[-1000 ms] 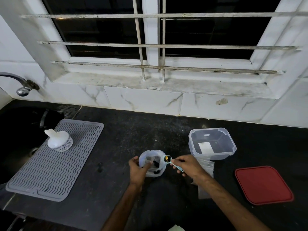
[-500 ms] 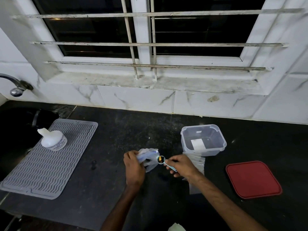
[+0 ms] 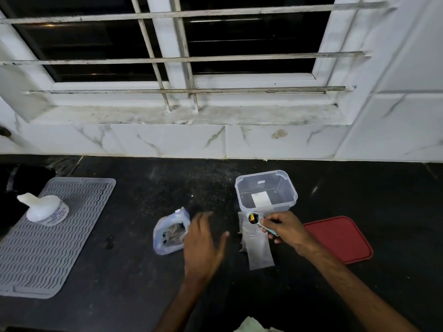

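R hand (image 3: 285, 227) pinches the handle of a small teal spoon (image 3: 254, 218) btw thumb and curled fingers (image 3: 271, 221). The spoon's bowl is kept level w/ a dark-and-yellow load in it, which I read as a hold meant to avoid spilling. The bowl sits just at the near wall of the clear container (image 3: 266, 190), below the rim and not yet over the opening. The container stands open-topped on the table (image 3: 143, 192), so tipping in should need only a lift and a turn. Its red lid (image 3: 338, 238) lies flat to the right, out of the pour's way but within reach for closing. L hand (image 3: 203, 240) hovers low over the table, fingers straight and spread, holding nothing, just beside the bluish plastic bag (image 3: 171, 232). The bag lies slumped w/ its mouth open toward the person; contents look dark, poss. dried bits, light too dim to say. It sits close enough for the L hand to steady it for another scoop. A flat clear plastic strip (image 3: 259, 245) lies in front of the container, partly under the R hand. A grey ribbed mat (image 3: 60, 236) w/ a white bottle (image 3: 45, 209) on it sits far left, well apart from the work.
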### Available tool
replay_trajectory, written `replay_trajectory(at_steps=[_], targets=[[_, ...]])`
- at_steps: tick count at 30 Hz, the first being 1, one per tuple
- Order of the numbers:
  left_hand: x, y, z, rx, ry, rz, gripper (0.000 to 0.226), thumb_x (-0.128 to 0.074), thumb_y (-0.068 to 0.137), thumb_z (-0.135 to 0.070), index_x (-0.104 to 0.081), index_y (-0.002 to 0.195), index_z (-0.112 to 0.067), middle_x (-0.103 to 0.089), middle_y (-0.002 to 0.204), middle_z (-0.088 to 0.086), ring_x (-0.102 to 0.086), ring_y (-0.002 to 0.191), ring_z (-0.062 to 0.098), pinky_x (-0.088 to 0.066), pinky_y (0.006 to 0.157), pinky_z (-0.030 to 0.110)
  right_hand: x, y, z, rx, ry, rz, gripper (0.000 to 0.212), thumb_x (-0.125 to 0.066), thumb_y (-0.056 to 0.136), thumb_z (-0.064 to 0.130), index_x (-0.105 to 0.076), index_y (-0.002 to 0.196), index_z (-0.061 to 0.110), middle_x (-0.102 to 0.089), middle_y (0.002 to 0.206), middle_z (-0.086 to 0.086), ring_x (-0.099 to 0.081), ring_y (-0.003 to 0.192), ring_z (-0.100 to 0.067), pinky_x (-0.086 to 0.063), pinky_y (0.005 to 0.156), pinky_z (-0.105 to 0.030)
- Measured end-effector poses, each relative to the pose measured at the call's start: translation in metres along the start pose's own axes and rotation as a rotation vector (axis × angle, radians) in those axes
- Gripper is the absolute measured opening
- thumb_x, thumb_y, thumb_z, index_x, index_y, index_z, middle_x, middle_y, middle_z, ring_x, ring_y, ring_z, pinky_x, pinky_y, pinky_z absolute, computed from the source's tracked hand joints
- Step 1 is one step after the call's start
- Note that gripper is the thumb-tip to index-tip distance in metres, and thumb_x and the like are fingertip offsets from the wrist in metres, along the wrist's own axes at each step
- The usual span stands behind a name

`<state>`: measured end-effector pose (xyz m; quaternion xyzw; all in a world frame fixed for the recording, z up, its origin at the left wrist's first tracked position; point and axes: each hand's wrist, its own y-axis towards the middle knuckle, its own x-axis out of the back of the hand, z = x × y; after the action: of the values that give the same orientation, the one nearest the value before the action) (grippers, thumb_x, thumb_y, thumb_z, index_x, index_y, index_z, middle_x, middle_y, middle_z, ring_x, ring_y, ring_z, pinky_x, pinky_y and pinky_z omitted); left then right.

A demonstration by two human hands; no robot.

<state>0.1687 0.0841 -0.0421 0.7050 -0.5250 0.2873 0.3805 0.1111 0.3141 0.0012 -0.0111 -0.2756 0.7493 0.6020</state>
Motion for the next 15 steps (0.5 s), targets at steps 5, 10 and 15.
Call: replay_trajectory(at_steps=[5, 10, 15], targets=[[-0.037, -0.011, -0.042, 0.125, -0.124, 0.407, 0.044, -0.061, 0.088, -0.049, -0.046, 0.128, -0.039, -0.058, 0.114, -0.013, -0.061, 0.1, 0.006, -0.05, 0.082, 0.028, 0.011, -0.006, -0.013, 0.005, -0.036, 0.024, 0.015, -0.066, 0.091, 0.023, -0.073, 0.084, 0.012, -0.072, 0.077, -0.008, -0.061, 0.057, -0.008, -0.047, 0.049, -0.021], [-0.048, -0.006, -0.047, 0.037, -0.059, 0.468, 0.033, -0.055, 0.093, -0.045, -0.052, 0.127, -0.043, -0.058, 0.123, -0.013, -0.061, 0.103, 0.007, -0.05, 0.086, 0.028, 0.022, -0.008, -0.018, 0.003, -0.057, 0.038, 0.017, -0.065, 0.091, 0.022, -0.072, 0.083, 0.01, -0.07, 0.073, -0.002, -0.058, 0.055, -0.009, -0.044, 0.047, -0.021], [-0.05, -0.004, -0.051, 0.047, -0.051, 0.423, 0.014, -0.058, 0.092, -0.043, -0.061, 0.1, -0.033, -0.06, 0.106, -0.013, -0.061, 0.087, 0.006, -0.049, 0.073, 0.027, 0.029, -0.007, -0.019, 0.019, -0.078, 0.05, 0.016, -0.065, 0.091, 0.024, -0.073, 0.083, 0.013, -0.072, 0.074, -0.003, -0.059, 0.057, -0.009, -0.046, 0.049, -0.021]])
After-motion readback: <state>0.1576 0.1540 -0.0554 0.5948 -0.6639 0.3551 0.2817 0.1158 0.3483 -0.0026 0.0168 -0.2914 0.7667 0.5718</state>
